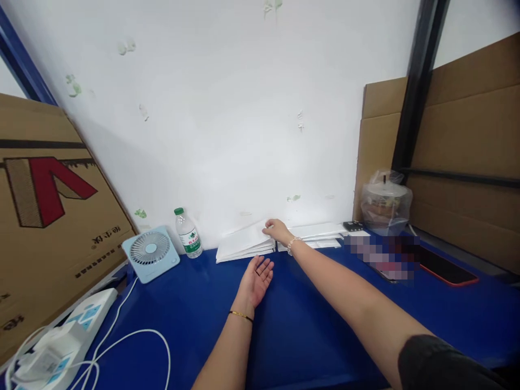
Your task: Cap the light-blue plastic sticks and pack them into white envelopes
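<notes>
My right hand [278,231] reaches to the back of the blue table [317,325] and pinches the right edge of the top sheet of a stack of white paper [244,245] against the wall. My left hand [257,280] lies palm up on the table just in front of that stack, fingers stretched out and holding nothing. A second stack of white paper [319,234] lies to the right of my right hand. Each wrist wears a bracelet.
A small blue desk fan [150,253] and a water bottle [188,234] stand at the back left. A white power strip [65,338] with cables lies at the left edge. Cardboard sheets lean on both sides. A bagged container [384,203] and a phone [447,271] sit at the right.
</notes>
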`<state>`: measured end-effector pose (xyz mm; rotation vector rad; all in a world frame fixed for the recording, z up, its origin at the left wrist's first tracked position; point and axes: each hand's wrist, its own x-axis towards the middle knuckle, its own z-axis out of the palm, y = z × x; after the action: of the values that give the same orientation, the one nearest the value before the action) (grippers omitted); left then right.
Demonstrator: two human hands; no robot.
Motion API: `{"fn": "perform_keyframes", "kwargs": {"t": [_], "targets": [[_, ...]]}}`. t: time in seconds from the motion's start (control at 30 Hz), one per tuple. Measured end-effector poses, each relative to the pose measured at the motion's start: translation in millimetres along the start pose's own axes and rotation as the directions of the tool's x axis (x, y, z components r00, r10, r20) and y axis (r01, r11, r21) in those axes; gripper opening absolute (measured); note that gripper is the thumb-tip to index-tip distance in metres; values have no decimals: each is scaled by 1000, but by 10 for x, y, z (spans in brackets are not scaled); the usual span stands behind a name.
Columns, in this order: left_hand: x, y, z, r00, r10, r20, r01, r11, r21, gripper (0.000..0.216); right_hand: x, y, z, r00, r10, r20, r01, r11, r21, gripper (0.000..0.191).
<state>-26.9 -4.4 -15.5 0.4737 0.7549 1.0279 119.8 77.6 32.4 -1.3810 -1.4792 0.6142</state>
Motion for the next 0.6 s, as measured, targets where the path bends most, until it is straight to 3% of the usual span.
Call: {"fn": "perform_keyframes", "kwargs": {"t": [0.1, 0.17, 0.2, 0.33, 0.37, 0.43, 0.47, 0.5, 0.53, 0.6], "targets": [[-62, 121, 4, 997, 72, 34, -67, 991, -119, 53, -256, -174, -88, 973, -207, 107, 198, 976, 86, 11], [-97, 196, -1, 981, 188, 38, -179, 969, -171, 62, -503, -225, -236, 872, -444, 208, 418, 895, 159, 18], [-108, 225, -7, 968, 248, 38, -237, 954, -181, 61, -633, -224, -319, 838, -501, 216, 471, 864, 176, 24], [-113, 289, -37, 922, 387, -18, -384, 908, -170, 35, -1076, -50, -580, 791, -541, 284, 523, 840, 143, 30], [-113, 295, -37, 908, 416, -42, -417, 894, -165, 31, -1153, 21, -605, 802, -516, 300, 493, 856, 154, 27], [-125, 298, -8, 864, 497, -83, -504, 852, -144, 28, -1258, 158, -591, 897, -378, 227, 323, 914, 247, 21], [-138, 293, 25, 835, 543, -88, -550, 826, -120, 30, -1285, 213, -556, 960, -238, 147, 175, 921, 348, 18], [-154, 283, 74, 803, 590, -81, -596, 799, -86, 33, -1296, 253, -509, 997, -42, 61, 7, 870, 492, 15], [-173, 265, 137, 770, 635, -61, -637, 770, -42, 36, -1291, 280, -458, 985, 165, 39, -151, 742, 654, 14], [-212, 208, 297, 708, 706, 13, -706, 706, 57, 42, -1251, 296, -371, 890, 415, 189, -356, 375, 856, 19]]}}
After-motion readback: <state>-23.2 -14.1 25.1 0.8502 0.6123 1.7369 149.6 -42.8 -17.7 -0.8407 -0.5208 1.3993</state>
